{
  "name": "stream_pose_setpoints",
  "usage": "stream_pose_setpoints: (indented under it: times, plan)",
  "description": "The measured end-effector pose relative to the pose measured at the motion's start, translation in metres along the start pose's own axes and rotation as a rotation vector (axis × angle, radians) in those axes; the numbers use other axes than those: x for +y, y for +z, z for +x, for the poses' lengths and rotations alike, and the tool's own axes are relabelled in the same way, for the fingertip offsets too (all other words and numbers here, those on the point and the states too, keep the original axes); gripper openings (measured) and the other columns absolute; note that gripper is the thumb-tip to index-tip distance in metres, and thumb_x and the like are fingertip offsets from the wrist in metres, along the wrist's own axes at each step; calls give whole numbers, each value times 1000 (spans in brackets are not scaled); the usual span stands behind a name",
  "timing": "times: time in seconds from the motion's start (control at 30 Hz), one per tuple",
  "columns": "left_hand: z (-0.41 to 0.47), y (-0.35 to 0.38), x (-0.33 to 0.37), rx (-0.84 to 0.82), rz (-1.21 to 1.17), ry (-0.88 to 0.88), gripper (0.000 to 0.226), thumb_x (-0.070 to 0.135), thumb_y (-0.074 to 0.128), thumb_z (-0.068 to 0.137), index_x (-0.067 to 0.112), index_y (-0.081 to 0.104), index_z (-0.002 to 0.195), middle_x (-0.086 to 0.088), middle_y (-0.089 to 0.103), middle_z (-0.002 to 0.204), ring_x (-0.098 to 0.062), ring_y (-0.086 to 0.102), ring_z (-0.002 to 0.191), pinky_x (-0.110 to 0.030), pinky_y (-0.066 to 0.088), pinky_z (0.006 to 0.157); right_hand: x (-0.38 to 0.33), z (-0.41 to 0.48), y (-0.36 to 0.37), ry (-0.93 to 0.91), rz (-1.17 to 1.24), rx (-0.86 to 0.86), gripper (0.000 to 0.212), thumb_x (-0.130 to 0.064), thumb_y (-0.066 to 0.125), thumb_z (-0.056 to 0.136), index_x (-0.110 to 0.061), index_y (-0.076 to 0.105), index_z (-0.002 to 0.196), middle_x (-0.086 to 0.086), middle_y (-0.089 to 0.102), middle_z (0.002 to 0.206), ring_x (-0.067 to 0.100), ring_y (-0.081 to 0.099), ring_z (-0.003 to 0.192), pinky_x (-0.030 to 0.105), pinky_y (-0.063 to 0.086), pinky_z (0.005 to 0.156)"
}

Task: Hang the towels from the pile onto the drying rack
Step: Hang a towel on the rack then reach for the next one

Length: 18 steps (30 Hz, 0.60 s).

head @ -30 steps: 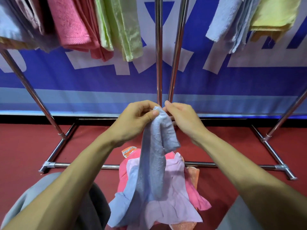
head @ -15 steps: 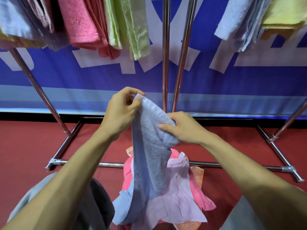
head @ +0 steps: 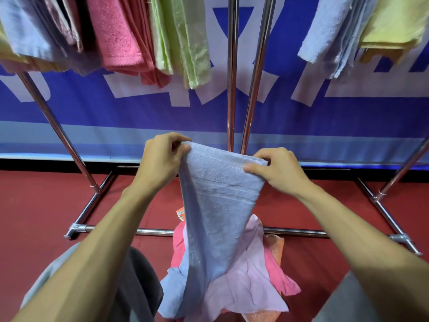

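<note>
Blue towel (head: 218, 205): pale blue terry with woven bands near its top edge; it hung spread above the pile (head: 243, 282), its lower end reaching down to it.
Left hand (head: 162, 159): fingers pinched the towel's left top corner.
Right hand (head: 278, 173): fingers clamped the right top corner.
Pile: pink, lilac and orange towels, below the blue towel.
Drying rack (head: 232, 77): behind the blue towel, hung with towels up top.

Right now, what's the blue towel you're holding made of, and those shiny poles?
The blue towel looks like soft terry cloth, probably cotton: its surface is fuzzy and looped, with woven bands near the edge. The poles look like polished metal, maybe steel or chrome: they show bright mirror-like streaks.
</note>
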<state>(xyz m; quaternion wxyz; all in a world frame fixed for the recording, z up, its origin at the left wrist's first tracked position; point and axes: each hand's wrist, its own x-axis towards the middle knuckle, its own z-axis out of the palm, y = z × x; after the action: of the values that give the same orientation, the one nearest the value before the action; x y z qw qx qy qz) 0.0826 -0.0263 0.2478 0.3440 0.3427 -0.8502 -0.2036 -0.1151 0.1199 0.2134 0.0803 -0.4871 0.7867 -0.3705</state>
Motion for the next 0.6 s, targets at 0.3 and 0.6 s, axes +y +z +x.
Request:
stream_pose_setpoints:
  times: [0.3, 0.6]
  plan:
    - [-10, 7, 11, 22, -252, -103, 13, 21, 56, 93, 13, 65, 91, 3, 66, 89, -18, 61, 86, -36, 51, 81, -17, -16, -23, 218, 594, 313, 14, -4, 72, 81, -13, 66, 72, -9, 65, 56, -3, 55, 51, 14, 46, 55]
    - [22, -71, 79, 220, -346, 141, 14, 16, 46, 99, 6, 56, 98, 6, 51, 81, -15, 46, 79, -28, 33, 67, -109, 4, -98, 5, 499, 607, 9, -14, 66, 88, -9, 74, 87, -11, 62, 65, -8, 48, 52, 12, 41, 57]
